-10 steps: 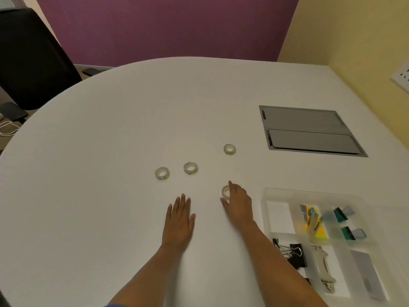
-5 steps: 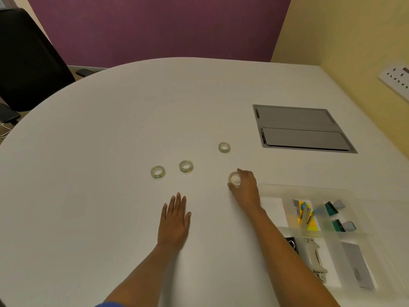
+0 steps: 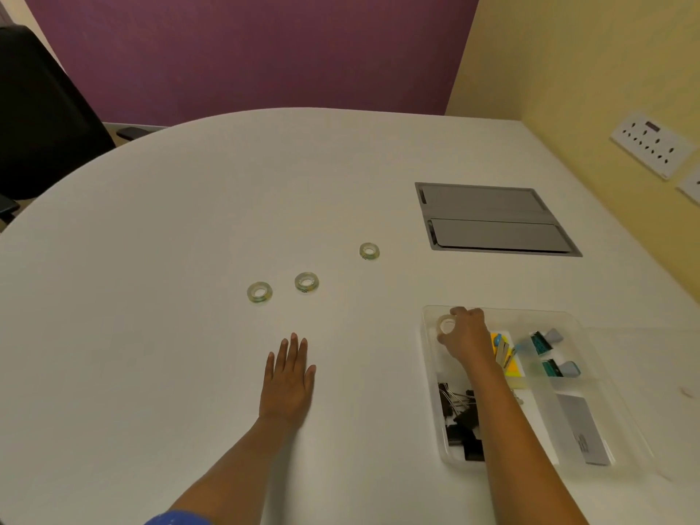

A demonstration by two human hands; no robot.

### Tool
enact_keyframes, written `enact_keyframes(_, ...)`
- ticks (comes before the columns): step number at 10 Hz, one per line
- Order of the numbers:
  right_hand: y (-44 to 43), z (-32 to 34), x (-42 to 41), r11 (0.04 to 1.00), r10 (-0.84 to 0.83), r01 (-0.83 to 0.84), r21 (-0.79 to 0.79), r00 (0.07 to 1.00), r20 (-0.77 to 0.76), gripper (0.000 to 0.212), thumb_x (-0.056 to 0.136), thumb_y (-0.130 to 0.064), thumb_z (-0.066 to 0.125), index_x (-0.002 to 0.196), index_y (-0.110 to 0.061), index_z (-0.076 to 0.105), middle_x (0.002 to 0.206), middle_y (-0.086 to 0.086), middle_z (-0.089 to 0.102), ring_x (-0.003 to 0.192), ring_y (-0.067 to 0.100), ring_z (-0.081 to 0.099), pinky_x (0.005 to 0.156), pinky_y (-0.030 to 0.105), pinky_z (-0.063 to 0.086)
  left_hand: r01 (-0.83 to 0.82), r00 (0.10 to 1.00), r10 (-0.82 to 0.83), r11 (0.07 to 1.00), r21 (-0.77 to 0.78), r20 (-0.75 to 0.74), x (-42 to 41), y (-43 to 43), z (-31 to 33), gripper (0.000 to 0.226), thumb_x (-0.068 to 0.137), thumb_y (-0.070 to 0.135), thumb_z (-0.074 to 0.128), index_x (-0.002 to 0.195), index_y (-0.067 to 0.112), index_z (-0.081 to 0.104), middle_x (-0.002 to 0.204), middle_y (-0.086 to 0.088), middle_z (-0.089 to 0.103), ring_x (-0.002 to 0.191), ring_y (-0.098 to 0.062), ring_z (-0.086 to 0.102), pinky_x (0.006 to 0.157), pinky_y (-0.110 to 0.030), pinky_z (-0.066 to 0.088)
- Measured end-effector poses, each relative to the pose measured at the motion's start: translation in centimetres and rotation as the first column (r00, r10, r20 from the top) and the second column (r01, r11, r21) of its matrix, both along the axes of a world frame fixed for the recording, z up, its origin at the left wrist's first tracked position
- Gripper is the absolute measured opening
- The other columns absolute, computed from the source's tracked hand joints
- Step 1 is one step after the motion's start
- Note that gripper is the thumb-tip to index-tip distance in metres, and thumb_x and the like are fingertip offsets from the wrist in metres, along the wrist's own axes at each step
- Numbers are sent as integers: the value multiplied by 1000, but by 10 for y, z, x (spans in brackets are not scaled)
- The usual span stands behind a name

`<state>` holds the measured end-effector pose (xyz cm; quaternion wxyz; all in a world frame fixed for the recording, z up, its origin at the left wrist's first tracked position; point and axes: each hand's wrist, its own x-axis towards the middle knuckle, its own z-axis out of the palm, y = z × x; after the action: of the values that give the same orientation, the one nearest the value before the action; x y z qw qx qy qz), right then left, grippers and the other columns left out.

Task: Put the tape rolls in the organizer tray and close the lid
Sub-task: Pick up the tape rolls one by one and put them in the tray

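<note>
Three clear tape rolls lie on the white table: one at the left (image 3: 259, 292), one beside it (image 3: 306, 282), and one farther back (image 3: 369, 251). My right hand (image 3: 465, 332) holds another tape roll (image 3: 446, 325) between thumb and fingers over the back left compartment of the clear organizer tray (image 3: 430, 358). My left hand (image 3: 288, 377) rests flat on the table, fingers together, in front of the two nearer rolls. The tray's clear lid (image 3: 666, 373) lies open to the tray's right.
The tray holds black binder clips (image 3: 460, 422), yellow and blue items (image 3: 505, 354), teal pieces (image 3: 549, 358) and a grey card (image 3: 583, 430). A grey cable hatch (image 3: 492, 219) is set into the table behind it. A black chair (image 3: 41, 111) stands at far left; wall sockets (image 3: 653, 144) at right.
My right hand picked the nearest tape roll off the table and carried it right, over the tray's back left compartment. The left hand stayed flat.
</note>
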<state>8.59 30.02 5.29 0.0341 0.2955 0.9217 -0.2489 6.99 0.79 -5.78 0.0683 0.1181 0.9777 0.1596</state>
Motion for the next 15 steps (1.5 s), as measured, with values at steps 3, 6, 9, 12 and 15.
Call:
enact_keyframes(3,0,-35,3,998,50,-55,40,992,117,52,90,-9,61,138,-3,42,139,20,42,126,35,45,101,39,44,2,1000,-2,1000,6,25,0,-1,3,56,102,35,16,150,19,-9,160,0,-14,148,-16,-13,121,-36,-9)
enact_keyframes(6,-1,-43,5,980,-149,135,-145,985,-88,59,81,-1,71,135,1,46,134,25,44,118,38,52,97,38,46,-4,1000,4,1000,-9,4,1,0,2,56,102,36,15,149,19,-9,160,0,-14,148,-16,-13,121,-36,-9)
enact_keyframes(9,-3,-35,3,948,-272,235,-214,947,-169,48,83,8,63,130,1,51,129,24,52,114,37,56,90,38,49,-12,999,11,1000,-25,-35,2,0,-2,56,102,38,14,147,21,-13,160,2,-13,147,-14,-14,121,-35,-8)
enact_keyframes(12,-33,-9,-41,985,-154,92,-149,857,-492,30,92,0,56,122,-3,58,124,19,54,112,29,57,94,37,50,-5,996,2,1000,-30,-88,-6,2,-3,58,100,39,18,146,21,-13,160,6,-10,142,-9,-20,109,-25,-28)
enact_keyframes(15,-54,-22,-134,992,112,-122,-24,963,-247,35,95,-7,53,130,-7,51,135,15,47,124,28,46,95,34,46,58,993,-59,998,-13,-103,-46,16,-3,59,99,41,18,147,23,-12,156,11,-14,145,-9,-16,113,-27,-23)
